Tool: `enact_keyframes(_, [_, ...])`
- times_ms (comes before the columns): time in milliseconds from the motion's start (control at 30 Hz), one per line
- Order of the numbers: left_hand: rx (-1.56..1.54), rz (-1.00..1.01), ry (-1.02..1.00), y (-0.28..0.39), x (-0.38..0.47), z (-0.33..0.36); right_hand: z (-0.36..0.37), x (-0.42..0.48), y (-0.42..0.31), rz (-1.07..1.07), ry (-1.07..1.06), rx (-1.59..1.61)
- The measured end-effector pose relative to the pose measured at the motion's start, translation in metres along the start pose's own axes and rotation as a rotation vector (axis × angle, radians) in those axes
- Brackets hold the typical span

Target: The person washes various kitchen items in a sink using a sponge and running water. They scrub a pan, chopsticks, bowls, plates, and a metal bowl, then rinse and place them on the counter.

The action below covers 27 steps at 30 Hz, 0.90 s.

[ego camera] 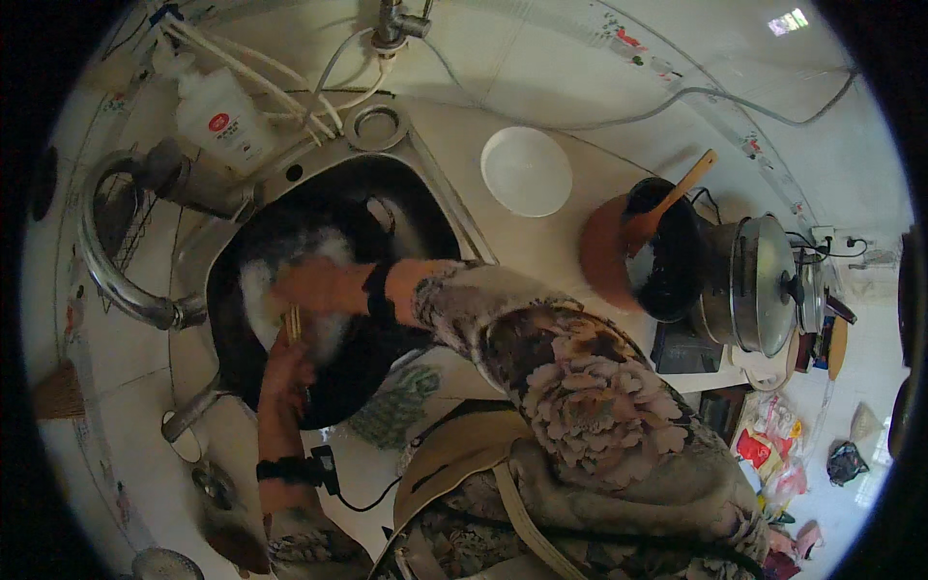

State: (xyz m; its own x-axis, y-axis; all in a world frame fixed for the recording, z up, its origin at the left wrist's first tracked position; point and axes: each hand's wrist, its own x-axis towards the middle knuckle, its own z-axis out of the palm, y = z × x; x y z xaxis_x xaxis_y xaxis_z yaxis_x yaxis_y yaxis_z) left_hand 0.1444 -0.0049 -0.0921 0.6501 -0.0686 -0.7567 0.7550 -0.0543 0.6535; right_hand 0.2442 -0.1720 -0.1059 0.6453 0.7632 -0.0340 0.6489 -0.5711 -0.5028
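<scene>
My left hand (pixel 290 366) is closed around a small bundle of chopsticks (pixel 293 323), inside the dark basin of a steel-rimmed sink (pixel 428 177). The upper ends of the sticks meet my right hand (pixel 304 286), which is motion-blurred over white suds (pixel 254 279). Whether my right hand grips the sticks or something else cannot be made out. Both wrists wear black straps. A pale object, partly hidden by a dark shape, shows near the basin's far side; its kind is unclear.
A curved metal faucet (pixel 98 246) and a white pump bottle (pixel 225 119) stand beside the sink. On the counter are a white plate (pixel 526 172), a dark pot (pixel 663 268) with a wooden-handled utensil (pixel 681 188), and a lidded steamer (pixel 761 286). A green cloth (pixel 399 406) lies at the near edge.
</scene>
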Motion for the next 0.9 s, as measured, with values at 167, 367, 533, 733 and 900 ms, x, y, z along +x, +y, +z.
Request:
enact_keyframes(167, [-0.156, -0.032, 0.066, 0.002, -0.025, -0.003, -0.028, 0.0, 0.005, 0.261, 0.01, 0.114])
enact_keyframes(367, [-0.313, 0.064, -0.027, -0.004, -0.006, -0.009, -0.018, -0.003, -0.024, 0.153, -0.191, 0.338])
enact_keyframes(533, [-0.172, 0.039, -0.131, -0.006, -0.008, -0.014, -0.009, 0.022, 0.035, 0.253, -0.085, -0.181])
enact_keyframes(733, [0.019, 0.16, 0.025, -0.026, 0.043, -0.018, 0.021, 0.031, 0.04, 0.308, -0.076, -0.059])
enact_keyframes(900, [0.423, 0.349, 0.264, -0.04, 0.046, -0.001, 0.033, 0.044, 0.034, 0.326, -0.183, 0.061])
